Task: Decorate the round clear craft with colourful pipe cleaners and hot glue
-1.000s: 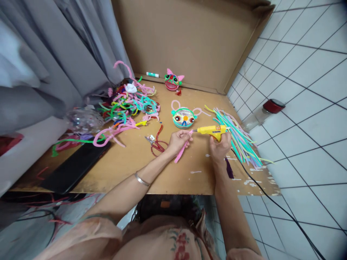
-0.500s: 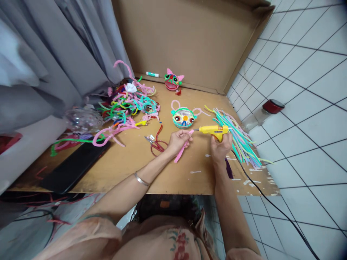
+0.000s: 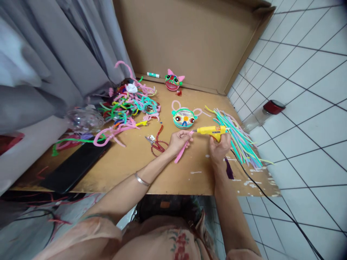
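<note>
Between the fingers of my left hand (image 3: 179,142) is a pink pipe cleaner piece (image 3: 181,153), its lower end slanting down toward me. My right hand (image 3: 220,144) is wrapped round the handle of a yellow glue gun (image 3: 210,130). The gun's nozzle points left and meets the top of the pink piece by my left fingertips; whether glue is coming out is too small to tell. Just beyond my hands sits a round animal face (image 3: 184,118) with a green rim, red eyes and pink loop ears. Red-handled scissors (image 3: 158,146) lie left of my left hand.
A tangle of coloured pipe cleaners (image 3: 132,104) covers the back left, beside a black slab-like object (image 3: 76,166). Straight pipe cleaners (image 3: 238,137) lie at right, near a red-lidded jar (image 3: 267,112). A finished-looking face (image 3: 173,81) and glue stick (image 3: 153,74) stand at the back. A black cord (image 3: 260,187) trails right.
The glue gun has shifted slightly left, bringing its nozzle onto the pink pipe cleaner piece. My left hand has kept its hold almost in place.
</note>
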`<state>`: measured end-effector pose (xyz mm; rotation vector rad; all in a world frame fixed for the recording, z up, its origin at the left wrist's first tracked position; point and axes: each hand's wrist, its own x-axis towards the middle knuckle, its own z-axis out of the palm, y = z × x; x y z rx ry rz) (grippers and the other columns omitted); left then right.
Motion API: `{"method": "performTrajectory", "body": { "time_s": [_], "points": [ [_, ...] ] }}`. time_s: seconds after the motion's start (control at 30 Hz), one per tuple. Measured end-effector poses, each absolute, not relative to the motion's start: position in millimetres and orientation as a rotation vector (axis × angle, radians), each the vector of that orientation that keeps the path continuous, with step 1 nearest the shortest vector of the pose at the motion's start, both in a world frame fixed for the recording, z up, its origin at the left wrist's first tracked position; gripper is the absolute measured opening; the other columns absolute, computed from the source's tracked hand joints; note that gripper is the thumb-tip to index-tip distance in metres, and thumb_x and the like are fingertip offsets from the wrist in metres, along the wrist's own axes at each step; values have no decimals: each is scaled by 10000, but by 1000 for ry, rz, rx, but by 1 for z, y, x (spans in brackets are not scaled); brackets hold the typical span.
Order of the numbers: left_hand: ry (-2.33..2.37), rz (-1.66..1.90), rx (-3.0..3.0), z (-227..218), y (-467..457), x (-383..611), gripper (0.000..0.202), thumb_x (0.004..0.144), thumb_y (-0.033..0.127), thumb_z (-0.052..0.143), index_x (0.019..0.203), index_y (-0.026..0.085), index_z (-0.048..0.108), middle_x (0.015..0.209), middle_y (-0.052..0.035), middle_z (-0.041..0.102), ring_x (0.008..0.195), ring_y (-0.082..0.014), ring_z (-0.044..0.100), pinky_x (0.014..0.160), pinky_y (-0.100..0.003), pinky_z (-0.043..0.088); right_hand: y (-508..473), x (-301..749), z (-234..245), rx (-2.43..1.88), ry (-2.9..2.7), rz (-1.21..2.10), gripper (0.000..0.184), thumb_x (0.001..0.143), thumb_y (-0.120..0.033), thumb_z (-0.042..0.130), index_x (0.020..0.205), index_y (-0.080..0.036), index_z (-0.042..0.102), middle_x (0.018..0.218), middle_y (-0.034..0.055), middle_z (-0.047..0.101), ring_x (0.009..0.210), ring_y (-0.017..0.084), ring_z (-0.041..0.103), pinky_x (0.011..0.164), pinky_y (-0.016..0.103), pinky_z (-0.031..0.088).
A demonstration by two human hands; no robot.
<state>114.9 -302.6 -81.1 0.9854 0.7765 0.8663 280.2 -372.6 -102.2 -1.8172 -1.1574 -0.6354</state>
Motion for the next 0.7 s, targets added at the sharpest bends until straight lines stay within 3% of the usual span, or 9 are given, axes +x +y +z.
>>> {"method": "performTrajectory", "body": {
  "time_s": [0.7],
  "points": [
    [760, 892, 995, -83, -302, 114, 219, 690, 282, 727, 818, 128, 638, 579, 17, 645, 379, -50, 473, 391, -176, 369, -375, 281, -104, -1838, -1133, -612, 146, 825, -341, 540, 871, -203, 533, 907, 98, 542, 910, 264, 549, 786, 380, 456]
  ]
}}
